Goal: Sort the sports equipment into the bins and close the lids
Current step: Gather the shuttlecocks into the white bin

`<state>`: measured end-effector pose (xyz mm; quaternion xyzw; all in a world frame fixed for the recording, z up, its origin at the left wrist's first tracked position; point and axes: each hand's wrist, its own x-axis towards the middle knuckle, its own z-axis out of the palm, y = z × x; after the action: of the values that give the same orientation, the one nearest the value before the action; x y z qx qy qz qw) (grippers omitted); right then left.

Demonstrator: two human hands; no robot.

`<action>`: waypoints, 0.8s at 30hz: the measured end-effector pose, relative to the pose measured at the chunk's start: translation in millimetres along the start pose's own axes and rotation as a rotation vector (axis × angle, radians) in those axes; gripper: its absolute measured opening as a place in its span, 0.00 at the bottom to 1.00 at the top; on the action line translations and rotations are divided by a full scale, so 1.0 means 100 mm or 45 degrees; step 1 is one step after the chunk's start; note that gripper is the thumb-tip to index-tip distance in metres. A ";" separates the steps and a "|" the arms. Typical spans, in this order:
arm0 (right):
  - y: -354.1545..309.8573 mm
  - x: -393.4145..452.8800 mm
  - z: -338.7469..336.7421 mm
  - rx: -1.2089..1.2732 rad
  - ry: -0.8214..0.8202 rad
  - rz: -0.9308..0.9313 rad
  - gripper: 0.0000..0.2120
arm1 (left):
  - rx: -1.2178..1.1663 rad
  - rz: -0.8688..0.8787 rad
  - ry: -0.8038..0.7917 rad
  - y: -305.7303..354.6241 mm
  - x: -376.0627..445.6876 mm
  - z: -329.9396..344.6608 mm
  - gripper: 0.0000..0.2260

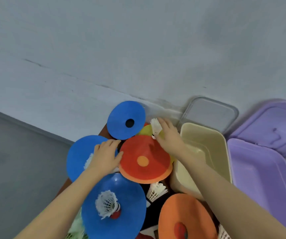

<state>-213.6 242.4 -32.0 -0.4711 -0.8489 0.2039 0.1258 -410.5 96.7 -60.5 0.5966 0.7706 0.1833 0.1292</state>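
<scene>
Right hand [169, 135] pinches shuttlecock [156, 127] beside cream bin [206, 135] rim; left hand [106, 156] rests flat by red disc [144, 159] edge.

Flat disc cones, blue [126, 120], red [144, 158] and orange [184, 217], are lying overlapped at lower centre. White shuttlecocks [107, 204] are resting among them. Cream bin [206, 145] and purple bin [259, 171] are standing open, right.

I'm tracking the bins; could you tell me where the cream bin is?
The cream bin stands open at right, between the red cone and purple bin.
</scene>
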 end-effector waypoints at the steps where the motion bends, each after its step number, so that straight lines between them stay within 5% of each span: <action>1: -0.01 0.06 0.08 -0.032 0.000 0.001 0.28 | 0.024 -0.028 -0.039 -0.12 -0.01 0.03 0.22; 5: -0.03 0.17 0.29 -0.203 0.061 0.082 0.20 | 0.080 -0.039 -0.253 -0.40 -0.06 0.12 0.26; 10: -0.03 0.05 0.37 -0.027 0.365 0.050 0.06 | -0.086 0.015 -0.362 -0.53 -0.11 0.10 0.38; 16: -0.13 -0.13 0.25 0.075 0.494 -0.064 0.03 | -0.269 0.019 -0.208 -0.56 -0.15 0.17 0.09; 24: -0.17 -0.46 0.12 0.185 0.555 -0.116 0.04 | -0.279 0.046 0.125 -0.42 -0.33 0.00 0.05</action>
<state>-207.0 192.0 -35.6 -0.4550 -0.8052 0.1520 0.3487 -438.7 55.9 -79.2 0.5830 0.7404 0.2977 0.1525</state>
